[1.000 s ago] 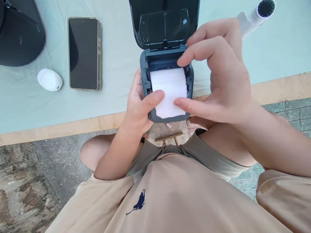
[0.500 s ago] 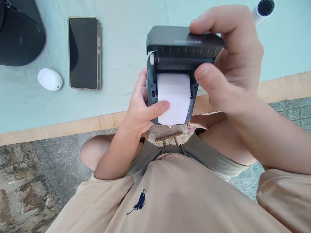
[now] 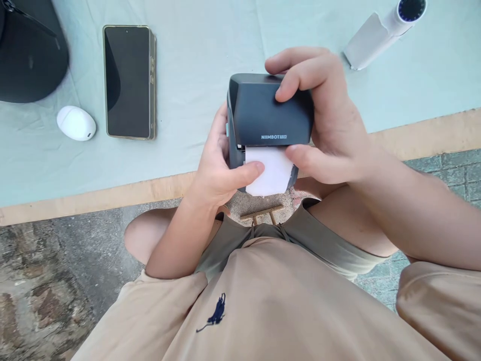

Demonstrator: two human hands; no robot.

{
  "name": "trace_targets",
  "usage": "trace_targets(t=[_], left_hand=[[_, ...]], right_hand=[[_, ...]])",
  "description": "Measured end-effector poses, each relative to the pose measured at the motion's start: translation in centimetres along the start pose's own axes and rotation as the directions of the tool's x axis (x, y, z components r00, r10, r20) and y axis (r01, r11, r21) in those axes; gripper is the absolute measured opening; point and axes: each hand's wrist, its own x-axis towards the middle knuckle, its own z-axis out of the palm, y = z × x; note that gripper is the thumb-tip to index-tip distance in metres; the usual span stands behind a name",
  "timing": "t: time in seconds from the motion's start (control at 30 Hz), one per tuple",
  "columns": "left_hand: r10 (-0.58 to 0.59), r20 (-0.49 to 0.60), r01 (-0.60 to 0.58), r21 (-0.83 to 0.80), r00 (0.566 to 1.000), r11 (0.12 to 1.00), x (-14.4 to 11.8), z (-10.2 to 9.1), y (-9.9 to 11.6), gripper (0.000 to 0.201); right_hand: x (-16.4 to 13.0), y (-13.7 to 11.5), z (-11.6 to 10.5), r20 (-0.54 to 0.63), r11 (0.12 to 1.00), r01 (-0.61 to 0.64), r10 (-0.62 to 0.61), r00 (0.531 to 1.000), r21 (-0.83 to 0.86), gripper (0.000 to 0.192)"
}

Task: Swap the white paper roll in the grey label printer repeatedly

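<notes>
A dark label printer marked NIIMBOT is held up over the near edge of the table. White label paper sticks out from under its lid toward me. My left hand grips the printer's left side, its thumb pressing the paper down. Around the right side of the lid curls my right hand, fingers on top and thumb at the lid's front edge beside the paper. The lid lies low over the body; whether it is latched I cannot tell.
On the pale green tablecloth lie a smartphone and a white oval device. A black bag stands at far left. A white cylinder with a dark end and attached white paper is at upper right.
The printer's lid has swung down from raised to low over the body, covering the paper compartment. My right hand has moved down and left with it. My left hand has stayed in place.
</notes>
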Motion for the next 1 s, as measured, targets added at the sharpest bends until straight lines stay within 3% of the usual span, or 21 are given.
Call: trace_targets(t=[0.17,0.33,0.47,0.57,0.67,0.77,0.9,1.0], left_hand=[[0.043,0.040,-0.042,-0.028,0.998,0.999,-0.1,0.0,-0.1,0.076],[-0.036,-0.030,0.037,0.035,0.999,0.999,0.0,0.0,-0.2,0.088],[-0.026,-0.027,0.027,0.063,0.999,0.998,0.2,-0.4,-0.4,0.093],[0.001,-0.003,-0.001,0.023,1.000,1.000,0.2,-0.1,-0.2,0.092],[-0.031,-0.016,0.029,-0.097,0.999,0.995,0.0,1.0,0.7,0.074],[-0.105,-0.049,0.093,-0.201,0.993,0.975,-0.3,2.1,1.9,0.051],[-0.108,-0.060,0.098,-0.156,0.992,0.983,-0.3,2.6,2.5,0.033],[-0.105,-0.088,0.092,-0.139,0.991,0.986,-0.3,2.9,2.4,0.034]], right_hand=[[0.0,0.1,-0.1,0.023,1.000,0.009,-0.009,1.000,-0.005,0.035],[0.0,0.3,-0.3,0.039,0.999,0.011,-0.010,0.999,-0.031,0.036],[-0.1,0.3,-0.4,0.091,1.000,0.002,-0.004,0.996,0.025,0.034],[-0.1,-0.1,-0.1,0.034,0.995,-0.060,0.058,0.998,0.074,0.031],[0.0,-0.8,0.4,0.019,0.941,-0.216,0.219,0.976,0.261,0.041],[0.0,-1.3,0.8,0.076,0.807,-0.351,0.359,0.930,0.475,0.062],[0.1,-1.4,1.1,0.125,0.734,-0.388,0.388,0.913,0.558,0.066],[0.2,-1.4,1.1,0.122,0.735,-0.373,0.373,0.920,0.566,0.061]])
